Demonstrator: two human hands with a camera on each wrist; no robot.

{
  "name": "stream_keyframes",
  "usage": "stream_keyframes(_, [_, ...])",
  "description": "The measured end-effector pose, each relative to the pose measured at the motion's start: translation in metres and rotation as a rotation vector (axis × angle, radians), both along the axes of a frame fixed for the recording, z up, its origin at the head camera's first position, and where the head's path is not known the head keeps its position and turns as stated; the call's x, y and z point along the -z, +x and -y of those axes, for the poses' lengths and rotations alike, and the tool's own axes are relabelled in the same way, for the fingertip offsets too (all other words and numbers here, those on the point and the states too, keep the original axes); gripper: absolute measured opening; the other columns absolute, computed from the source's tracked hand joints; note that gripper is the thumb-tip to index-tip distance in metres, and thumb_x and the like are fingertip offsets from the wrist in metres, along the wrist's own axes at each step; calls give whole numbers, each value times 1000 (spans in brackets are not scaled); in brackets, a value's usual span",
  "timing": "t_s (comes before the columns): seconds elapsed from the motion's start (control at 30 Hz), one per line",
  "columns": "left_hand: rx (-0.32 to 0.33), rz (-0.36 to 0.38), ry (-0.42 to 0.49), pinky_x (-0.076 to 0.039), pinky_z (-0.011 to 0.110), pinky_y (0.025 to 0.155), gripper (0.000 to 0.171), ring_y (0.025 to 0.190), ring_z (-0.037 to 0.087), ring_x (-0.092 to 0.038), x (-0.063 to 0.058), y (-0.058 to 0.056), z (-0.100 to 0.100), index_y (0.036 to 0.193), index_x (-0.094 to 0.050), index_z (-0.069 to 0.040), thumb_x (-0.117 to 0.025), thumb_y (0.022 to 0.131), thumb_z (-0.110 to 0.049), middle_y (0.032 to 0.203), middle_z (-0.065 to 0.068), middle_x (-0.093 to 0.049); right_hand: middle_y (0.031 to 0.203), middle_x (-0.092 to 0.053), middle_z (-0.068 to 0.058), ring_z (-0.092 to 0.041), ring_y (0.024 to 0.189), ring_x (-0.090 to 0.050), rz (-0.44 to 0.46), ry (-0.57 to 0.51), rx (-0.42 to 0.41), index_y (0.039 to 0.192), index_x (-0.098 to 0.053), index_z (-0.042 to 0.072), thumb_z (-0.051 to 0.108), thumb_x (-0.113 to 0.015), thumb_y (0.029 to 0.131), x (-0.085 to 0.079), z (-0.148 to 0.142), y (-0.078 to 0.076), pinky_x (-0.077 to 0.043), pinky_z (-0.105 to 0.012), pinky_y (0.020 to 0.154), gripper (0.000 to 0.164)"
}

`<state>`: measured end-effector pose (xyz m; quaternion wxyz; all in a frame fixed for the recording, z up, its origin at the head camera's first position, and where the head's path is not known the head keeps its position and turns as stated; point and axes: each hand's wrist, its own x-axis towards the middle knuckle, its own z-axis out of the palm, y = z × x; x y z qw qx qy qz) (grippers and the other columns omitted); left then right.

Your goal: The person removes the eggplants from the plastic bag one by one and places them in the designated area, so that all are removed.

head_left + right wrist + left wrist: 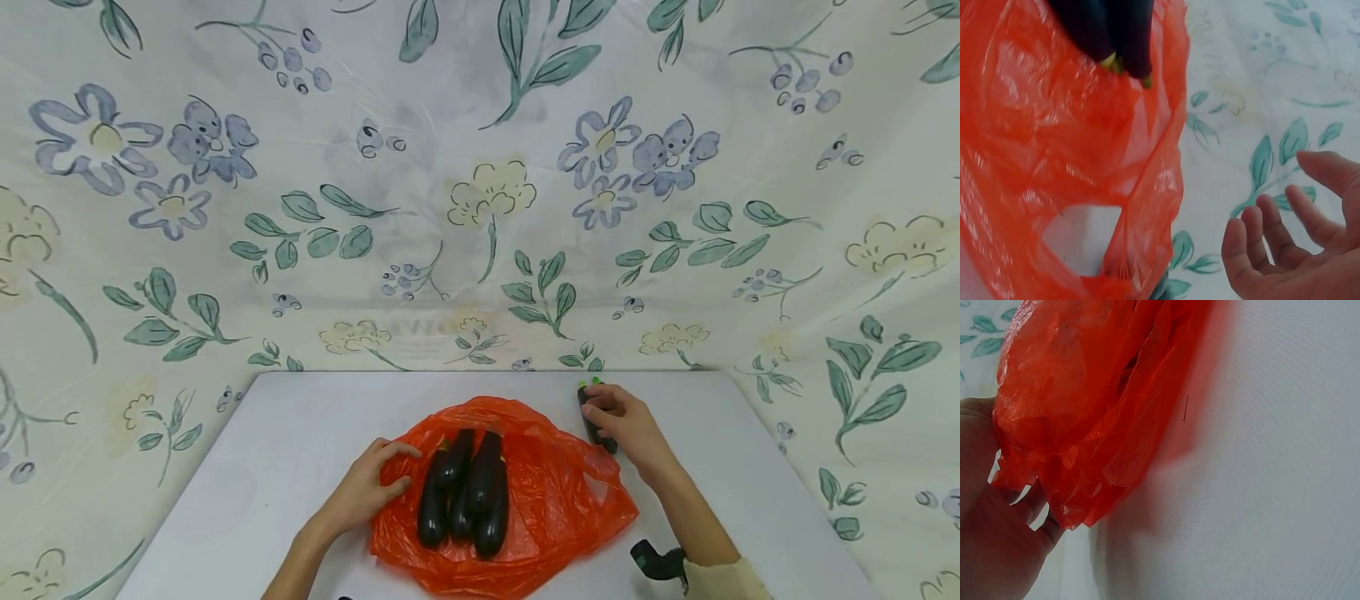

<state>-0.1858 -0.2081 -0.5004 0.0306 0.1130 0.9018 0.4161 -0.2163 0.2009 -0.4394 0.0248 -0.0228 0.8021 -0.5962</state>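
on the counter (pixel 300 417), our left hand (pixel 366 485) hooks the red bag (pixel 555 508); our loose right hand (pixel 626 423) holds nothing. inside, we expect firm, slippery eggplants (pixel 459 493), best cupped at mid-body.

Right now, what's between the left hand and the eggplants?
Only a narrow strip of the red bag, between the left hand and the nearest of the eggplants. The head view shows it.

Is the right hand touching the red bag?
Apart. The right wrist view shows it: a strip of leafy cloth shows between the fingertips of the right hand and the edge of the red bag.
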Motion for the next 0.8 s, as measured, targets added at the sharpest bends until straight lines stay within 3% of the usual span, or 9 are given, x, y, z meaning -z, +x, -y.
stream_keyframes(0.2, [-1,0,-5,-52,53,99,34,110,24,-55,0,0,0,115,-67,-26,-76,87,-8,112,2,-55,120,-59,-16,-34,101,-58,29,-24,-45,132,-59,8,24,-68,95,0,8,5,-58,-44,85,41])
stream_keyframes(0.5, [6,-16,-8,-51,54,99,34,110,24,-55,-1,0,1,115,-67,-25,-75,87,-8,112,2,-55,114,-62,-13,-35,101,-63,88,-47,-87,128,-62,12,23,-70,93,8,23,11,-59,-46,87,37])
stream_keyframes(0.8, [11,-20,-3,-52,53,99,33,110,24,-55,-1,-1,0,115,-67,-25,-75,88,-8,112,1,-55,115,-61,-19,-37,102,-62,153,-92,-216,132,-58,4,29,-70,94,17,44,15,-60,-44,83,47])
